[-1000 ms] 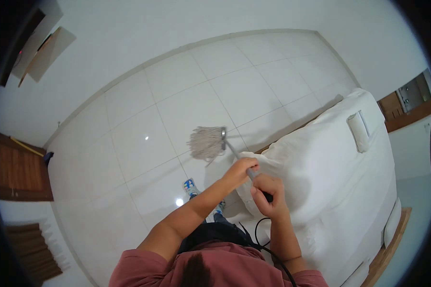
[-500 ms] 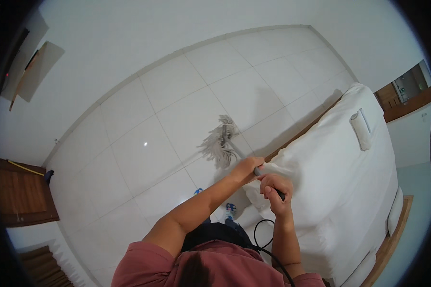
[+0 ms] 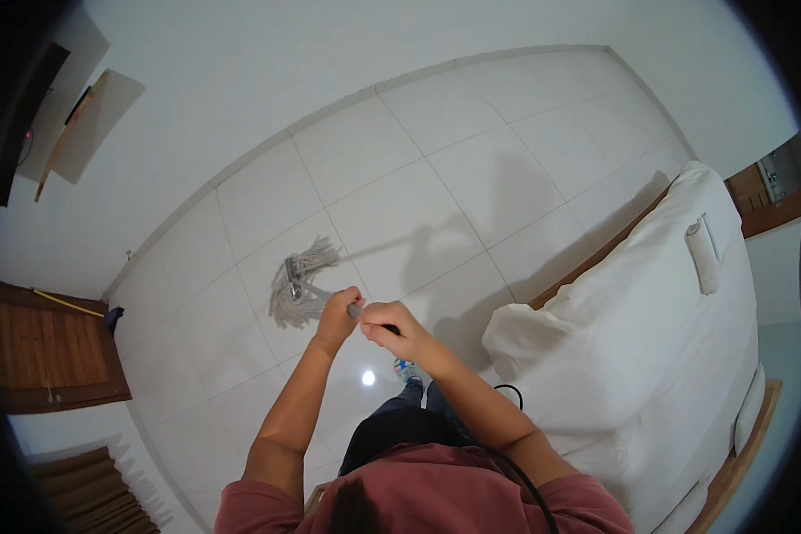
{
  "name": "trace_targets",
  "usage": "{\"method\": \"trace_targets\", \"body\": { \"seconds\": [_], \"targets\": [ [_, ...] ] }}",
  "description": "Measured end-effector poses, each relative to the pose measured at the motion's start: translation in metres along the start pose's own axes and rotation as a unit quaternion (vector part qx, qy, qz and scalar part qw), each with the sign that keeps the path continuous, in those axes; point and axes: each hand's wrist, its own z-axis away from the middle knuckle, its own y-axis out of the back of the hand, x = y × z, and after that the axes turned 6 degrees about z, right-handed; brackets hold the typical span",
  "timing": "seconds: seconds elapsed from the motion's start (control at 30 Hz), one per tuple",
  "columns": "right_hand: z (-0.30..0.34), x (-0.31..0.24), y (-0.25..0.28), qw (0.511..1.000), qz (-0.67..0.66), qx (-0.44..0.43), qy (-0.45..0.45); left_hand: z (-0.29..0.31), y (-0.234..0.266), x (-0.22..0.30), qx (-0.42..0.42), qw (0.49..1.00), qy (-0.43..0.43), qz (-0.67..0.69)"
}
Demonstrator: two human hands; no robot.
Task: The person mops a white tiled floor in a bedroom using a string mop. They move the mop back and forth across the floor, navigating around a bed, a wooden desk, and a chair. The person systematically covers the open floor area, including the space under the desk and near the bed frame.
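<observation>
A string mop with a grey fringed head (image 3: pixel 301 278) lies against the white tiled floor, left of the middle of the view. Its grey handle slants from the head back toward my body. My left hand (image 3: pixel 338 316) is closed round the handle on the side nearer the mop head. Just behind it, my right hand (image 3: pixel 393 327) grips the black end of the same handle. Both hands are in front of my waist, over the floor, with the handle partly hidden inside the fingers.
At the right stands a bed (image 3: pixel 632 329) under a white sheet, with a rolled white item (image 3: pixel 702 258) on it. A wooden door (image 3: pixel 53 351) is at the left. White walls border the tiled floor (image 3: pixel 409 214). A black cable (image 3: pixel 529 494) runs beside my body.
The mop head has swung left across the floor. Both my hands have shifted left with the handle, away from the bed's edge, and still hold it.
</observation>
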Motion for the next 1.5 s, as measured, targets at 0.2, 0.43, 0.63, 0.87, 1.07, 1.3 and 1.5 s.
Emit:
{"method": "trace_targets", "body": {
  "seconds": [0.2, 0.43, 0.63, 0.87, 1.07, 1.3, 1.5],
  "targets": [
    [-0.026, -0.012, 0.022, 0.999, 0.052, 0.007, 0.000, -0.037, -0.002, 0.029, 0.001, 0.999, 0.011, 0.034],
    [-0.015, -0.083, 0.113, 0.981, 0.186, 0.040, -0.043, -0.111, -0.107, 0.078, -0.057, 0.970, -0.015, 0.234],
    [-0.027, -0.083, 0.154, 0.946, 0.297, 0.107, -0.079, -0.197, -0.168, 0.110, -0.144, 0.943, -0.232, 0.191],
    [-0.072, -0.039, 0.209, 0.943, 0.271, 0.190, -0.037, -0.285, -0.182, 0.101, -0.302, 0.899, -0.085, 0.306],
    [-0.126, -0.022, 0.221, 0.968, 0.170, 0.182, 0.011, -0.323, -0.114, 0.078, -0.188, 0.956, -0.211, 0.077],
    [-0.227, 0.075, 0.186, 0.990, 0.128, 0.043, 0.040, -0.367, 0.006, -0.032, -0.137, 0.984, -0.115, 0.001],
    [-0.345, 0.161, 0.153, 0.989, 0.117, 0.072, 0.050, -0.446, 0.100, -0.100, -0.091, 0.987, -0.131, -0.015]
  ]
}}
